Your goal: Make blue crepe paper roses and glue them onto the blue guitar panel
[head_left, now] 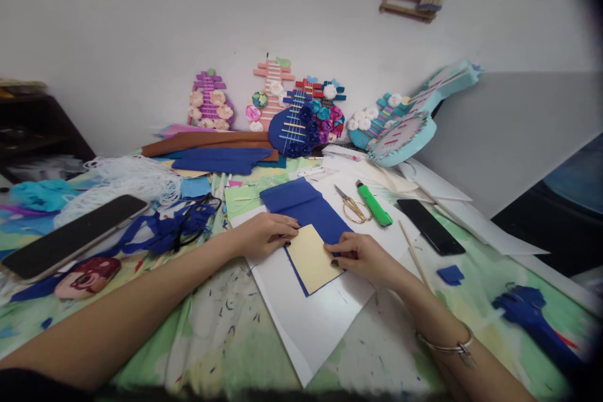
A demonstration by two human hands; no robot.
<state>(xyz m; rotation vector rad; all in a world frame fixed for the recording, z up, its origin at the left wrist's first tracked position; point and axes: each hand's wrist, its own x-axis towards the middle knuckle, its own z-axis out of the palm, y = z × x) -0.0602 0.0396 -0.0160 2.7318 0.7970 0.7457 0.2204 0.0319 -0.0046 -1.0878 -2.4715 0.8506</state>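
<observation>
A cream rectangular card (311, 260) lies on a dark blue sheet (325, 217), and a thin blue margin shows along the card's lower edges. My left hand (269, 235) has its fingers and thumb closed at the card's upper left edge. On the opposite edge, my right hand (360, 255) pinches the card and blue sheet between thumb and fingers. Beneath them are white paper sheets (306, 333). The far end of the blue sheet appears folded over. Gold-handled scissors (355, 208) and a green utility knife (374, 203) lie just beyond my right hand.
To the right are a black phone (430, 226), a thin wooden stick (414, 251) and a blue glue gun (537, 320). A long dark case (75, 235) and white cord (127, 182) lie left. Decorated paper instruments (294, 122) lean against the wall.
</observation>
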